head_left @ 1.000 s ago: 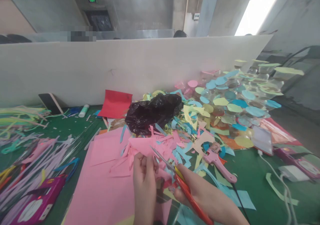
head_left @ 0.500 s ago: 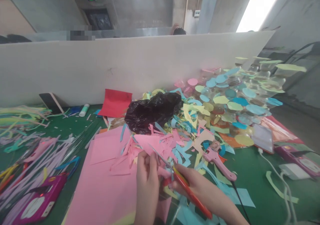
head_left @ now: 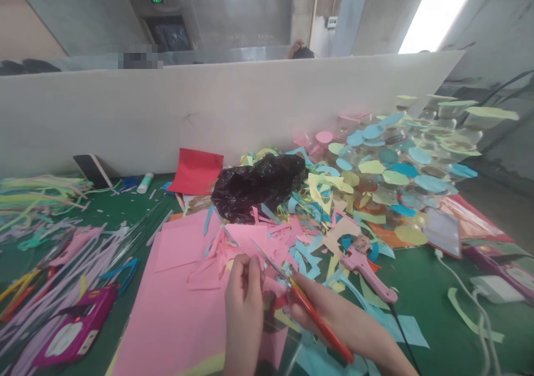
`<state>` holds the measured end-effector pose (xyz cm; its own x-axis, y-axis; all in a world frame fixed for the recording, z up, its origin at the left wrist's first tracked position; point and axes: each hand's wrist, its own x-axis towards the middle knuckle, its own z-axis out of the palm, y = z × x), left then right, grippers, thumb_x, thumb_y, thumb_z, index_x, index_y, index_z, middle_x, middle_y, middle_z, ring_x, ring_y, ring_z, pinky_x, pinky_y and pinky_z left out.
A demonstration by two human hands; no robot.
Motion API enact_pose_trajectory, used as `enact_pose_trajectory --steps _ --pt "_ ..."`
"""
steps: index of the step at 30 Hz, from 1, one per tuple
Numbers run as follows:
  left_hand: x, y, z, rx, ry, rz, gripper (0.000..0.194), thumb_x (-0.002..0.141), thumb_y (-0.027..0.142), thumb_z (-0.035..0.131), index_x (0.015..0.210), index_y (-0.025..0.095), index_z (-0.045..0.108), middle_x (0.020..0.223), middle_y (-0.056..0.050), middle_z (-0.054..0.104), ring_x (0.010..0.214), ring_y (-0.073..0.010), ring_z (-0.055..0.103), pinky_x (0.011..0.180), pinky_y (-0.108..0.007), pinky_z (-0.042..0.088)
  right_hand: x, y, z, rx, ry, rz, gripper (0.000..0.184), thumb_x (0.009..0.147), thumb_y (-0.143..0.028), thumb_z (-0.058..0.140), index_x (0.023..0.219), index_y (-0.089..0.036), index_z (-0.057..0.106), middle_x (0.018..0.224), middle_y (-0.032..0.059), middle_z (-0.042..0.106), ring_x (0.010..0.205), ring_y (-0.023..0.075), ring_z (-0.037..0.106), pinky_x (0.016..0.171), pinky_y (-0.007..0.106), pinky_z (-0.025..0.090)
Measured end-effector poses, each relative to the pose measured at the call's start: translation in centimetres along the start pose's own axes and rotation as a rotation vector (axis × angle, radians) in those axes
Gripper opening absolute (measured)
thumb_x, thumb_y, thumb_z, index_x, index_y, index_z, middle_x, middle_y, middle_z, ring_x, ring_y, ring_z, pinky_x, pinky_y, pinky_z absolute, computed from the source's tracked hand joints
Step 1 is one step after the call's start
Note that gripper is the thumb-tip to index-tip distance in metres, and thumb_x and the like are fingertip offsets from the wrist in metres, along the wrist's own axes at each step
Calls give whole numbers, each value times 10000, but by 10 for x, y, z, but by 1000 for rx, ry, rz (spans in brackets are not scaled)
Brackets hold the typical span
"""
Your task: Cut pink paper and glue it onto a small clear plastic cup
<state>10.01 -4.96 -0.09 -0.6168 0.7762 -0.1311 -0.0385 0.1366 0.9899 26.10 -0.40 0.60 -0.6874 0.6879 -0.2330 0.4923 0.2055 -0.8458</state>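
Observation:
My right hand (head_left: 321,303) is wrapped around a pair of scissors (head_left: 308,306) with red and yellow handles. The metal blades point up and left, their tips close to my left fingertips. My left hand (head_left: 245,290) is closed in a pinch on a piece of pink paper (head_left: 247,235), whose flat upper part shows beyond the fingers. Part of its edge is hidden by my hand. Around both hands lie pink paper scraps (head_left: 283,242). Under and left of my left hand spreads a stack of large pink sheets (head_left: 175,309).
A black plastic bag (head_left: 258,184) and red paper (head_left: 196,171) lie ahead. Jars topped with paper discs (head_left: 392,178) crowd the back right. A pink glue gun (head_left: 369,270) with its cord lies right. A purple device (head_left: 79,326) sits left. A white panel (head_left: 167,114) stands behind.
The view has shifted slightly, so most things sit a little further right. My hands keep nearly the same pose, with the scissors still at the pink paper.

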Motion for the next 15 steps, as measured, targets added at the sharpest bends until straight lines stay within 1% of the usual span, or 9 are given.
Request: enact_pose_trajectory --steps 3,5,7,11,15 --pt "-1 0 -1 31 14 46 441 859 614 565 699 222 440 618 55 419 540 -100 421 479 -172 393 -2 1 -1 36 -74 13 306 906 -514 545 922 -210 517 807 -6 590 691 154 489 677 265 422" --pt "-1 0 -1 45 9 60 438 865 606 562 695 221 443 617 53 425 547 -102 424 485 -173 393 -3 0 -2 47 -87 23 294 907 -505 539 922 -212 510 810 -6 581 707 158 485 699 271 422" --pt "-2 0 -1 44 5 59 439 865 608 562 694 221 443 607 54 418 541 -102 419 482 -177 388 -4 -1 -3 53 -104 20 304 918 -520 516 928 -217 495 804 -16 555 703 154 465 704 271 414" --pt "-3 -1 1 3 7 49 437 858 612 570 701 224 445 585 62 408 509 -97 405 468 -184 381 -5 -3 -5 76 -150 37 350 920 -569 487 938 -221 456 764 -42 479 662 139 394 645 255 375" --pt "-3 -4 3 -45 5 24 419 865 600 572 721 227 447 595 63 424 505 -95 401 458 -186 384 -6 -2 -6 63 -157 30 387 914 -604 478 953 -219 460 791 -32 485 683 147 401 674 270 374"
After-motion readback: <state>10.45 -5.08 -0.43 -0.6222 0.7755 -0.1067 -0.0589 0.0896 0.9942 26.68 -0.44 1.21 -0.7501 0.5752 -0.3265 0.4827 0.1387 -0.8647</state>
